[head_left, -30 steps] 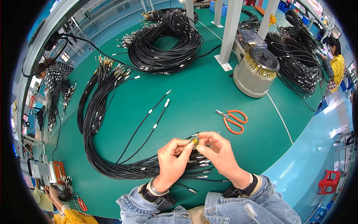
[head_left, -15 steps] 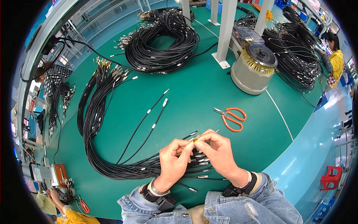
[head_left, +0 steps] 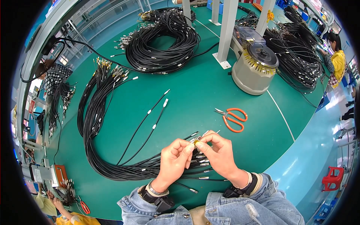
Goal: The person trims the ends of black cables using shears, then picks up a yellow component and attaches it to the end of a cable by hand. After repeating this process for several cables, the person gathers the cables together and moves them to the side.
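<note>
From the small yellow piece (head_left: 195, 142), a person in a checked top (head_left: 58, 75) is at ten o'clock, past the edge of the green tabletop (head_left: 262, 131). An orange block (head_left: 60, 174) sits between eight and nine o'clock. A tool with red handles (head_left: 84, 206) lies at eight.

Next comes a long bundle of black wires (head_left: 92, 116). It starts up at ten o'clock, bends down like a big hook, and its tagged ends lie under and around the hands. Two loose wire ends (head_left: 144, 123) stick out at ten o'clock, each with white bits on it. A fat ring of black wires (head_left: 163, 56) lies between eleven and twelve.

The left hand (head_left: 173, 159) has its thumb and finger pinched together on the yellow piece. The right hand (head_left: 221, 155) pinches it too — thumb and finger closed, right beside the left ones. The piece is over the tabletop, between the fingertips, and too small to see well.

Scissors with orange handles (head_left: 236, 120) lie at two o'clock, blades pointing left. A round grey machine (head_left: 251, 77) with yellow strips stands at one. Another heap of black wires (head_left: 294, 56) is between one and two. A red stool (head_left: 332, 179) stands on the floor — between three and four o'clock.
</note>
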`<state>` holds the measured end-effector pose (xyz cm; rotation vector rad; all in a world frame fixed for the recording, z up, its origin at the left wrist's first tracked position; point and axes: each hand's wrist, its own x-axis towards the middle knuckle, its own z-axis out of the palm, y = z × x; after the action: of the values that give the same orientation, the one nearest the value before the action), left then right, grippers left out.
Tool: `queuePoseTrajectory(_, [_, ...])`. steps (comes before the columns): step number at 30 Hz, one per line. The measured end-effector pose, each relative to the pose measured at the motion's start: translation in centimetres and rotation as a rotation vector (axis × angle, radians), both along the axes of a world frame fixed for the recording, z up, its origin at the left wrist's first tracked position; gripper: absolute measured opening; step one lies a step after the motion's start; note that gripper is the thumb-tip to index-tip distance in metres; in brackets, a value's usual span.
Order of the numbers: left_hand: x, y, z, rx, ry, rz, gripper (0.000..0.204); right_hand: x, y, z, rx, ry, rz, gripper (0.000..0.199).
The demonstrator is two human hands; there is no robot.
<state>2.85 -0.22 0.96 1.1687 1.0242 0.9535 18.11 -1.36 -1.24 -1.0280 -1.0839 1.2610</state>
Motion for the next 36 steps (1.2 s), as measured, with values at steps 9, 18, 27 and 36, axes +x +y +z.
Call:
queuePoseTrajectory(9, [-1.2,1.3,0.2,-0.217,-0.185,-0.229,0.022,-0.3,0.3,0.2,-0.034,0.184,0.074,0.011])
queuePoseTrajectory(18, [-1.6,1.8,0.0,-0.294,-0.224,-0.331,0.022,0.9,0.9,-0.8,-0.014,0.148,0.237,0.016])
queuePoseTrajectory(27, [-0.2,0.9,-0.1,-0.145,-0.102,-0.192,0.011,2.2,1.2,0.7,0.027,-0.004,0.185,0.015])
queuePoseTrajectory(36, [0.4,0.6,-0.4,-0.049,-0.022,-0.123,0.013,2.3,1.3,0.5,0.076,-0.021,0.199,0.014])
